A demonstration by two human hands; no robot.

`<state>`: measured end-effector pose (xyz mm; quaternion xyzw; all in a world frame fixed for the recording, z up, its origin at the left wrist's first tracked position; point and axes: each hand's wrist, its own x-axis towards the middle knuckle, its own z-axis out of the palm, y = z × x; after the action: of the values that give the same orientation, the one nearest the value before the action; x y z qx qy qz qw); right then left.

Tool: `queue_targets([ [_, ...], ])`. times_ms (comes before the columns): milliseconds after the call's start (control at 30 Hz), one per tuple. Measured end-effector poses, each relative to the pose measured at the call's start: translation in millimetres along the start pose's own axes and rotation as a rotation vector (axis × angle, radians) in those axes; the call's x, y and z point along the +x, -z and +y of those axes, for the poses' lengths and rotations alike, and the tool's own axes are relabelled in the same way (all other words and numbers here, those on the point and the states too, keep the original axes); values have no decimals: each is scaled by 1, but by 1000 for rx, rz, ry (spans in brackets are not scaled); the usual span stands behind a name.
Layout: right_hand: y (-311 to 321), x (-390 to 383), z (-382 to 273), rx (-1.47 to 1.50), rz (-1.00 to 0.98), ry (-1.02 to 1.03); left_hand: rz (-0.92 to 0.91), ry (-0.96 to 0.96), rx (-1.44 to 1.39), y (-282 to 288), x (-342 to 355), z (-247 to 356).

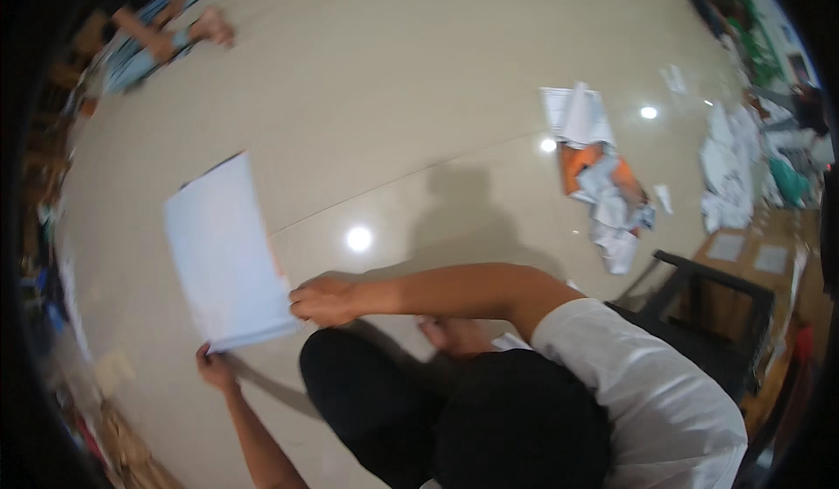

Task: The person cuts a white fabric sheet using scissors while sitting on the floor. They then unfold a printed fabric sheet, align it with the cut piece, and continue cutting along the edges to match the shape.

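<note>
A large white sheet of paper [229,249] is held out in front of me to the left. A dark strip shows along its far edge and a bit of orange at its right side, so something may lie under it. My left hand [214,368] pinches the sheet's near left corner from below. At the near right corner, my right hand [325,302] is closed on the paper's edge, its arm reaching across above my knees. Whether the sheet is one layer or several, I cannot tell.
Crumpled papers and an orange printed sheet [572,164] lie on the tiled floor at right. Beyond them sits a white heap [730,166]. A black frame-like stool [712,266] stands by a cardboard box [760,242]. Another person's bare foot [212,27] shows at the far left.
</note>
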<state>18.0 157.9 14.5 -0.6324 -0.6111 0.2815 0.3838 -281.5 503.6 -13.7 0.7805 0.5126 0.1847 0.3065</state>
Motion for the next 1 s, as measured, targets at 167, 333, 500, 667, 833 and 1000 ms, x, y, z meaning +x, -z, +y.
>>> queue_targets([
  [167, 59, -85, -12, 31, 331, -169, 114, -210, 306, -11, -10, 35],
  [333, 119, -231, 22, -307, 960, -378, -16, -599, 373, -99, -37, 136],
  [500, 186, -428, 11, -924, 1445, -941, -190, -582, 528, -146, -71, 164],
  [667, 194, -579, 2, -899, 1283, -1599, -222, -555, 547, -159, -90, 177],
  [833, 228, -581, 4, -535, 1769, -1376, -240, -546, 418, -149, -70, 163],
  [1000, 300, -483, -68, -116, 1983, -618, -338, -587, 87, -147, -73, 211],
])
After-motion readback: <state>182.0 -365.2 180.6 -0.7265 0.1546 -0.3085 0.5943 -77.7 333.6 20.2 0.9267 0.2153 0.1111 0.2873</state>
